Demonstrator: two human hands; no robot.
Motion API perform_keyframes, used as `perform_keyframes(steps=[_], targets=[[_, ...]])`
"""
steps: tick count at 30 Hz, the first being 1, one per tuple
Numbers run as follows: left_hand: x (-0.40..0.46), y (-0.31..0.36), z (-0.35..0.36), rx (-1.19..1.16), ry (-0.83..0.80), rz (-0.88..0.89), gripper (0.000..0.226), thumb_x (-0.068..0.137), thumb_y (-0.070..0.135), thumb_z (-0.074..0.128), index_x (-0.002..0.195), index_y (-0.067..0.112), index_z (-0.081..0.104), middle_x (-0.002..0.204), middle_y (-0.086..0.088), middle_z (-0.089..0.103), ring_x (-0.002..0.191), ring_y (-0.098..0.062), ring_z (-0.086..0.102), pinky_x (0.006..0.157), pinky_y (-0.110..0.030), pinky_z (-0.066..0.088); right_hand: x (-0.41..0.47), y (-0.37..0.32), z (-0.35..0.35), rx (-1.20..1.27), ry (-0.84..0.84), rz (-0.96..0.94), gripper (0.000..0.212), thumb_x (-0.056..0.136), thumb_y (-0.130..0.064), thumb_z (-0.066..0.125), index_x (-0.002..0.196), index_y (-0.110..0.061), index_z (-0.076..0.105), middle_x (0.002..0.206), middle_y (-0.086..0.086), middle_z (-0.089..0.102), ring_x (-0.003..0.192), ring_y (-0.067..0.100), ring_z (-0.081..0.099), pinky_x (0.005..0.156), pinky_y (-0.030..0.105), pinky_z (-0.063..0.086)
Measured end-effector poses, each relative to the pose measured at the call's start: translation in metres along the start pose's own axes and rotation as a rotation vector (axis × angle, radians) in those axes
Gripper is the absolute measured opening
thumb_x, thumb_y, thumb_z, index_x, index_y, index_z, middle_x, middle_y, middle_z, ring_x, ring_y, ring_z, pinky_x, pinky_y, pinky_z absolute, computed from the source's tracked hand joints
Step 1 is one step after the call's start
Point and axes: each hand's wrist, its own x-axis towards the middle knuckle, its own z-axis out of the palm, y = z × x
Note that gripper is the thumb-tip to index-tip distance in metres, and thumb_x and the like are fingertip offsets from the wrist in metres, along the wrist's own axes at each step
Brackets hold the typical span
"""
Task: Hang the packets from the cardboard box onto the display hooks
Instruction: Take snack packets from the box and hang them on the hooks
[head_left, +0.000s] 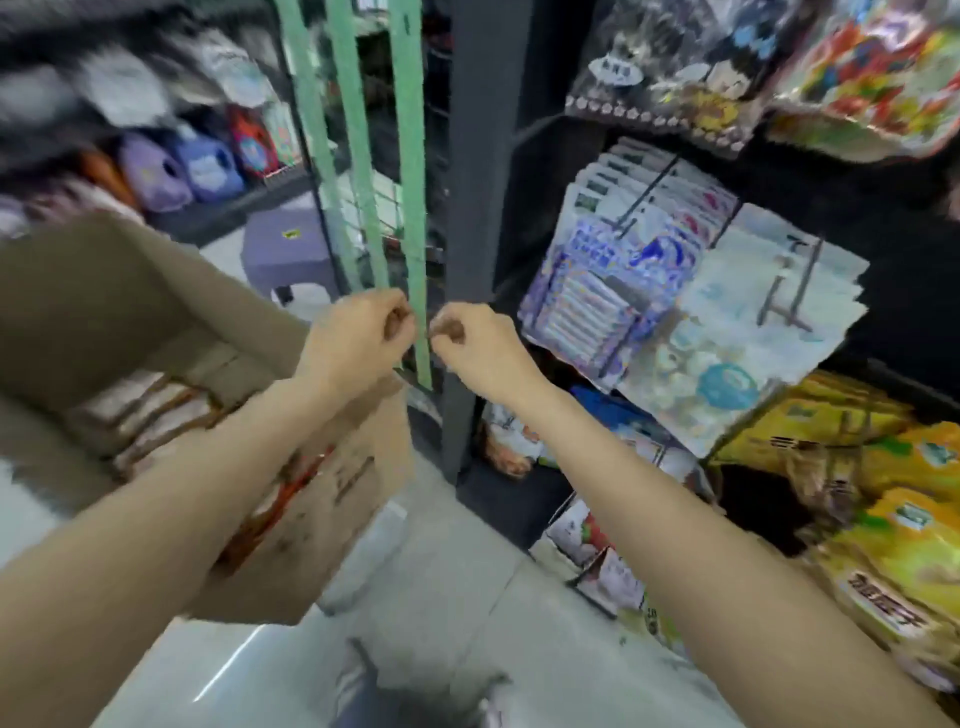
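The open cardboard box (130, 291) stands at the left, and under my left forearm it holds brown-and-white packets (156, 410). Both hands are raised side by side in front of the dark shelf post. My left hand (358, 338) and my right hand (472, 348) have curled fingers. Each pinches the rightmost green hanging strip (410, 156) from its own side, at about the same height. The blur hides the exact grip. Display hooks (649, 192) with hanging packets (597, 291) are on the right, apart from both hands.
Two more green strips (343, 130) hang left of the held one. A grey stool (291, 249) stands behind the box. Yellow bags (909, 545) fill the lower right shelves. Toys and bottles (208, 166) line the far left shelves. Pale floor (441, 597) lies below.
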Motion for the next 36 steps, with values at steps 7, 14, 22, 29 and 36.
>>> perform_keyframes(steps=[7, 14, 22, 29, 36], targets=[[-0.056, -0.157, -0.03, 0.128, -0.296, -0.554, 0.031, 0.093, 0.035, 0.052, 0.103, 0.007, 0.061, 0.104, -0.017, 0.065, 0.1, -0.036, 0.06, 0.074, -0.036, 0.045, 0.063, -0.081, 0.136, 0.022, -0.316, -0.107, 0.019, 0.095, -0.011, 0.051, 0.105, -0.005, 0.065, 0.101, 0.01, 0.064, 0.099, 0.025, 0.062, 0.08, 0.033, 0.048], [-0.076, -0.269, 0.015, 0.177, -0.892, -0.733, 0.057, 0.09, 0.03, 0.057, 0.139, 0.008, 0.037, 0.132, -0.016, 0.047, 0.119, -0.03, 0.047, 0.094, -0.04, 0.043, 0.131, -0.069, 0.268, -0.274, -0.618, 0.115, 0.041, 0.093, -0.015, 0.052, 0.134, -0.01, 0.048, 0.128, 0.012, 0.056, 0.116, 0.03, 0.054, 0.083, 0.028, 0.042], [-0.083, -0.321, 0.049, 0.207, -1.053, -0.766, 0.09, 0.084, 0.033, 0.068, 0.15, 0.022, 0.008, 0.155, -0.018, 0.006, 0.137, -0.049, 0.017, 0.106, -0.06, 0.031, 0.141, -0.021, 0.346, -0.408, -0.76, 0.18, 0.085, 0.09, 0.003, 0.052, 0.152, -0.022, -0.001, 0.159, 0.003, -0.011, 0.146, 0.024, -0.008, 0.116, 0.031, 0.006], [-0.075, -0.325, 0.048, 0.253, -1.062, -0.738, 0.091, 0.082, 0.04, 0.069, 0.15, 0.02, 0.011, 0.151, -0.022, 0.017, 0.134, -0.046, 0.028, 0.103, -0.055, 0.039, 0.154, -0.026, 0.358, -0.688, -0.609, -0.085, 0.041, 0.093, -0.004, 0.044, 0.131, -0.018, 0.048, 0.125, 0.01, 0.057, 0.112, 0.03, 0.057, 0.086, 0.034, 0.049], [-0.072, -0.313, 0.029, 0.088, -0.857, -0.66, 0.083, 0.082, 0.037, 0.069, 0.147, 0.02, 0.021, 0.152, -0.017, 0.019, 0.139, -0.038, 0.022, 0.11, -0.051, 0.031, 0.155, -0.054, 0.316, -0.461, -0.567, -0.045, 0.015, 0.098, -0.015, 0.043, 0.1, -0.013, 0.058, 0.096, 0.01, 0.059, 0.087, 0.029, 0.057, 0.07, 0.034, 0.041]])
